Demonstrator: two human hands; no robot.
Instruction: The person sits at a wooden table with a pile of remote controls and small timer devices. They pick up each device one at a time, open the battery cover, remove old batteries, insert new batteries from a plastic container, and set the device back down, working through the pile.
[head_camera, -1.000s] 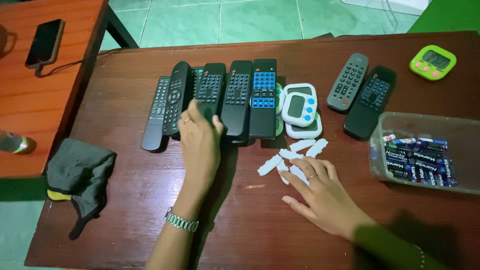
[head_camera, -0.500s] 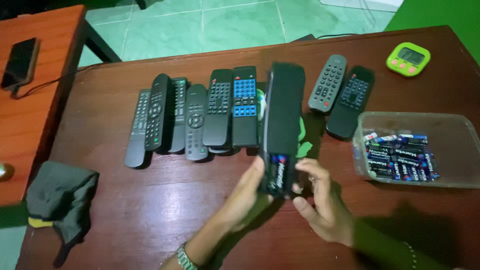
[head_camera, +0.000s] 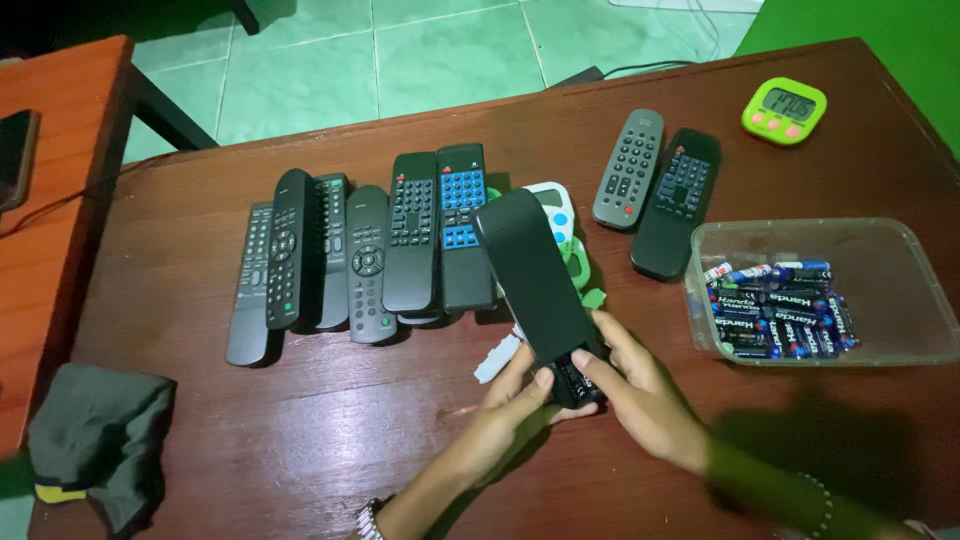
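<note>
I hold a black remote control (head_camera: 533, 275) back side up over the brown table (head_camera: 300, 430). My left hand (head_camera: 510, 405) grips its near end from the left and my right hand (head_camera: 635, 390) grips it from the right, thumbs at the battery compartment (head_camera: 575, 378). White battery covers (head_camera: 497, 357) lie under the remote. A row of several black remotes (head_camera: 365, 255) lies to the left.
A clear plastic box of batteries (head_camera: 790, 300) sits at the right. Two grey and black remotes (head_camera: 655, 190) and a green timer (head_camera: 784, 110) lie at the far right. White timers (head_camera: 560, 215) sit behind the held remote. A dark cloth (head_camera: 95, 440) lies at the near left.
My left hand took a remote out of the row. Both hands have turned it back up and lowered it from upright to slanting over the table.
</note>
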